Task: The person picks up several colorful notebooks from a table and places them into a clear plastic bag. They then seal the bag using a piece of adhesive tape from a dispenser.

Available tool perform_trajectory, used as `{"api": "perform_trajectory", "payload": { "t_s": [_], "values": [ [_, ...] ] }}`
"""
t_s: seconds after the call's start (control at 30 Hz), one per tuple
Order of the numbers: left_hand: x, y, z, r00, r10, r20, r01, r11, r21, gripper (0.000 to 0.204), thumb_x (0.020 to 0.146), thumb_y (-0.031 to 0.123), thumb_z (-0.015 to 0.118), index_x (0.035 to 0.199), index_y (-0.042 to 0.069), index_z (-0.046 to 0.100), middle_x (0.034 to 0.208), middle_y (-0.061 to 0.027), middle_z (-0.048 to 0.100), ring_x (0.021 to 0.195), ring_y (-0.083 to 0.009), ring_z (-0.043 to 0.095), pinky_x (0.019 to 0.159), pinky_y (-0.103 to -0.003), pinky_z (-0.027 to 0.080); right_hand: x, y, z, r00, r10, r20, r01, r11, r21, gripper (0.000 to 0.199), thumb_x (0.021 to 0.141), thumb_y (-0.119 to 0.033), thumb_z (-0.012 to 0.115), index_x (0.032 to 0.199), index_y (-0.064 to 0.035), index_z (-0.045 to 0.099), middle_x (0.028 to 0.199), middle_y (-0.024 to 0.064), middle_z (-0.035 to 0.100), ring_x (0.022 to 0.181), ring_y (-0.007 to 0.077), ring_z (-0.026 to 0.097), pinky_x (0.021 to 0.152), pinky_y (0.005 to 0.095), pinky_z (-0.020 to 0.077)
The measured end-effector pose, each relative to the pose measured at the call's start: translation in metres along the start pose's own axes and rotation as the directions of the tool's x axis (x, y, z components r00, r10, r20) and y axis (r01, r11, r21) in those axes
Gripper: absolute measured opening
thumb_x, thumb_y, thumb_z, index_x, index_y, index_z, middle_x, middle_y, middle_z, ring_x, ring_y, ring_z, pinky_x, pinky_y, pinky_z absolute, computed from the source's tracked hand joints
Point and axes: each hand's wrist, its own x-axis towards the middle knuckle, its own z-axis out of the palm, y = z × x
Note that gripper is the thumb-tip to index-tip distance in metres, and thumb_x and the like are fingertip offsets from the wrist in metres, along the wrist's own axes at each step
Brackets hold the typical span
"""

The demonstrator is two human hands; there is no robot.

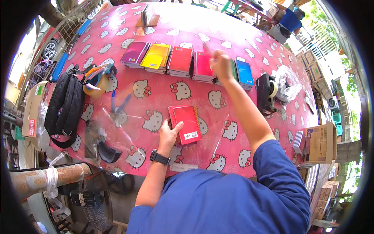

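Observation:
My left hand (168, 134) grips a small pile of red spiral notebooks (187, 121), thumb on top; the top cover bears a white label. Farther off, a row of notebook stacks runs from left to right: purple (135, 53), yellow (156, 56), red (180, 59), magenta (203, 65), green (234, 70) and blue (244, 72). My right hand (222, 65) is above the magenta and green stacks, hiding much of the green one. Its fingers are closed on a thin, blurred pinkish notebook (207, 48), seen nearly edge-on.
A black bag (65, 107) lies at the left beside a yellow-orange pouch (97, 84) and blue pens (122, 103). A tape dispenser (265, 94) and crumpled clear plastic (286, 84) are to the right. A cardboard box (320, 143) stands at the right edge; a fan (95, 201) is below left.

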Motion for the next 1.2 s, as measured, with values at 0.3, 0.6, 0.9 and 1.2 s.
{"api": "perform_trajectory", "payload": {
  "t_s": [0.3,0.6,0.9,1.2],
  "values": [
    [0.013,-0.029,-0.014,0.988,-0.137,0.07,0.152,0.8,-0.58,0.038,0.086,0.025,0.065,0.106,-0.005,0.055,0.105,-0.0116,0.062,0.092,-0.0153,0.059,0.081,-0.028,0.046,-0.164,-0.121,-0.067,0.617,0.423,0.663,-0.782,0.42,0.46,0.023,0.076,-0.013,0.071,0.078,-0.0053,0.049,0.072,0.0048,0.057,0.069,0.0152,0.057,0.064,0.0292,0.0463],
    [0.001,0.003,-0.007,0.999,-0.049,0.024,0.052,0.988,-0.145,0.045,0.071,0.019,0.078,0.102,-0.004,0.055,0.095,-0.0128,0.065,0.081,-0.0163,0.063,0.073,-0.029,0.052,-0.055,-0.011,-0.037,0.952,0.266,0.153,-0.201,0.918,-0.342,0.048,0.073,-0.042,0.07,0.099,-0.0041,0.057,0.094,0.0157,0.06,0.098,0.0323,0.052,0.084,0.0395,0.0442],
    [-0.001,0.001,-0.011,0.998,-0.056,0.016,0.057,0.991,-0.123,0.049,0.07,0.022,0.079,0.103,-0.004,0.054,0.095,-0.0118,0.065,0.084,-0.0159,0.062,0.077,-0.029,0.05,-0.025,0.052,-0.013,0.655,0.671,0.346,-0.55,0.738,-0.391,0.067,0.073,-0.05,0.067,0.112,0.003,0.053,0.107,0.0201,0.061,0.105,0.0353,0.055,0.094,0.0394,0.0415],
    [0.004,-0.001,-0.018,0.985,-0.126,0.118,0.167,0.872,-0.46,0.043,0.077,0.018,0.072,0.11,-0.002,0.051,0.104,-0.0124,0.061,0.093,-0.0152,0.059,0.084,-0.028,0.046,0.009,0.068,-0.017,0.428,0.731,0.532,-0.622,0.665,-0.413,0.053,0.06,-0.04,0.081,0.091,0.0015,0.068,0.091,0.0147,0.068,0.085,0.0226,0.065,0.076,0.0332,0.0499]
  ]
}}
